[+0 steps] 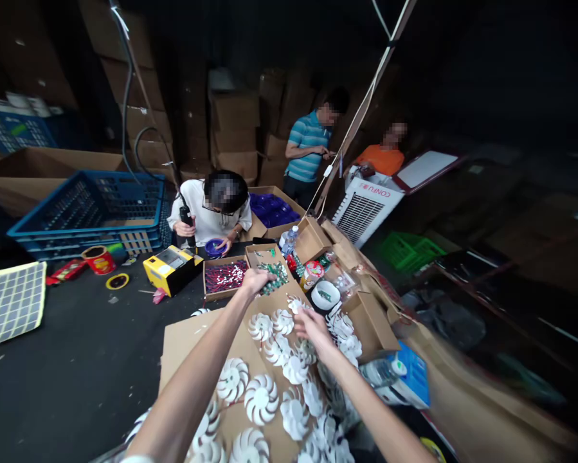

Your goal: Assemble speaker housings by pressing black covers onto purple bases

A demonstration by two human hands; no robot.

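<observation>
Inside the small cardboard box [254,257]: green boards [278,275], loose; our left hand [257,281] at them, grip hidden from us. This side of the box: white fan wheels [261,400], spread presumably for reach; our right hand [314,326] beside some, loosely splayed.

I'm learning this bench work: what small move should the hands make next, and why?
Perhaps pick one of the green boards with the left hand: it is at their cardboard box, and the right hand is by a white fan wheel.
</observation>
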